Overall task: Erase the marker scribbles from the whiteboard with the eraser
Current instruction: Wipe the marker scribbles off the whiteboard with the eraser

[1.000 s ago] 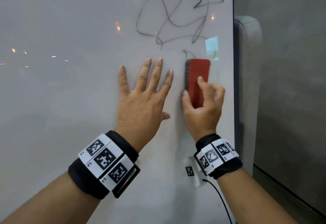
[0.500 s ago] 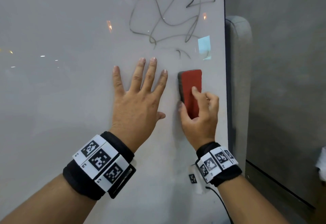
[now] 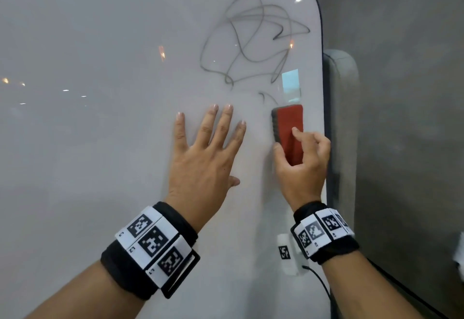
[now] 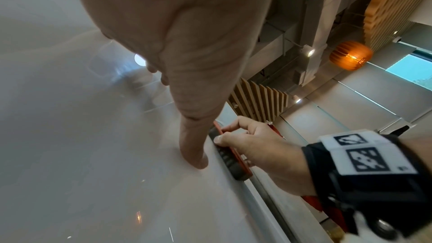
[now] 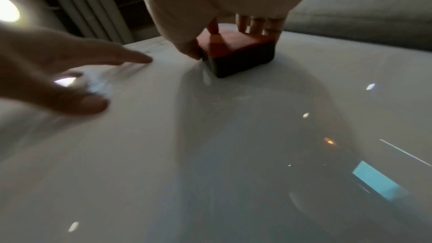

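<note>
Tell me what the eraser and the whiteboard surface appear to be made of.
Eraser: a smooth red back, probably plastic, over a thick dark pad that looks like felt or foam; the side shows ridges in the left wrist view. Whiteboard: a glossy white panel, glass or coated; it mirrors ceiling lights and a window sharply. Which one is unclear.

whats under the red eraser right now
The eraser sits flat against the whiteboard, held by the right hand. Any marker beneath it is covered; scribbles show above.
</note>
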{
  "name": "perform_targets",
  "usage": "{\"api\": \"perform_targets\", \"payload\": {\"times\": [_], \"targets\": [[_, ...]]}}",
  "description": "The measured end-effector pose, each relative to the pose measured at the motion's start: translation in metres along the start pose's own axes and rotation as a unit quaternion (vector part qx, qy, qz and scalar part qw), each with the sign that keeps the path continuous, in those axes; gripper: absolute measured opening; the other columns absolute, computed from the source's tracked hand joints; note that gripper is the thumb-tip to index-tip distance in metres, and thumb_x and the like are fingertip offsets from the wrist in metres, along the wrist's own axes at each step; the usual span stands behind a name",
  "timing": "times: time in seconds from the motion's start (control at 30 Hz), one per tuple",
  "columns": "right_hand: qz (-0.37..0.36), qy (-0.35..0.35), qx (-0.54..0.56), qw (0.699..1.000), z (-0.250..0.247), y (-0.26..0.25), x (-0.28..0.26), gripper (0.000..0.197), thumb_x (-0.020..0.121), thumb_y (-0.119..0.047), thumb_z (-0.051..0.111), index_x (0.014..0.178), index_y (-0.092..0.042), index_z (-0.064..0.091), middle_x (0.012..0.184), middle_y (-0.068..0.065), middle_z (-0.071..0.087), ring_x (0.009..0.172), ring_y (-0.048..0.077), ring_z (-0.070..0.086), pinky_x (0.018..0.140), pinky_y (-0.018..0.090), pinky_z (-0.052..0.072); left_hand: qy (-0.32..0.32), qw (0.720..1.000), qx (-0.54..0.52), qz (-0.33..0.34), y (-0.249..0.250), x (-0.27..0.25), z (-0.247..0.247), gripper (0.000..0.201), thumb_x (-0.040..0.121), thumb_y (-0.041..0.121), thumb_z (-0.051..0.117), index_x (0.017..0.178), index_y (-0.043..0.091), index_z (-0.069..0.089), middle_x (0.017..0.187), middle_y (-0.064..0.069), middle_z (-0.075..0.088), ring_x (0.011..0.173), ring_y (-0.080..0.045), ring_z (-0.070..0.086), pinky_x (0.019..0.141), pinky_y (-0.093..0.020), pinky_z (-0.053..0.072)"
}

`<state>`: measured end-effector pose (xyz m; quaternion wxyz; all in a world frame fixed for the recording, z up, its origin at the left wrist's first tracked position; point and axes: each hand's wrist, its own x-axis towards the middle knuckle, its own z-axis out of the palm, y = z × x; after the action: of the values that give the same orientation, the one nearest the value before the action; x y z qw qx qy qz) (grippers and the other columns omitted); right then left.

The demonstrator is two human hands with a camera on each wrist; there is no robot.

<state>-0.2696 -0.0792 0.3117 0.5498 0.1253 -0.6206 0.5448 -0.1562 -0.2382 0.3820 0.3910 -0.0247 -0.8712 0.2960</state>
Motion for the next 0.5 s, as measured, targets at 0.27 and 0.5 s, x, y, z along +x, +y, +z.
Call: {"api": "perform_targets", "payload": {"times": [0.27, 0.5], "targets": [[-0.023, 0.021, -0.01, 0.999, 0.014, -0.033, 0.011, 0.028, 0.081, -0.023, 0.08, 0.097, -0.008, 0.062, 0.115, 0.007, 0.054, 0.101, 0.024, 0.058, 0.081, 0.034, 0.055, -0.007, 1.0, -0.013, -0.002, -0.005, -0.001, -0.001, 0.106, 0.078, 0.067, 0.065, 0.159, 0.027, 0.008, 0.166, -0.009, -0.003, 0.153, -0.029, -0.004, 0.117, -0.065, -0.002], [0.081, 0.055, 0.011, 0.995, 0.0, -0.015, 0.041, 0.038, 0.08, -0.023, 0.081, 0.111, -0.009, 0.064, 0.118, 0.011, 0.055, 0.096, 0.024, 0.059, 0.085, 0.038, 0.052, 0.0, 1.0, -0.02, -0.007, -0.009, -0.001, -0.001, 0.107, 0.079, 0.069, 0.063, 0.158, 0.028, 0.006, 0.166, -0.008, -0.005, 0.152, -0.028, -0.007, 0.117, -0.063, -0.003]]}}
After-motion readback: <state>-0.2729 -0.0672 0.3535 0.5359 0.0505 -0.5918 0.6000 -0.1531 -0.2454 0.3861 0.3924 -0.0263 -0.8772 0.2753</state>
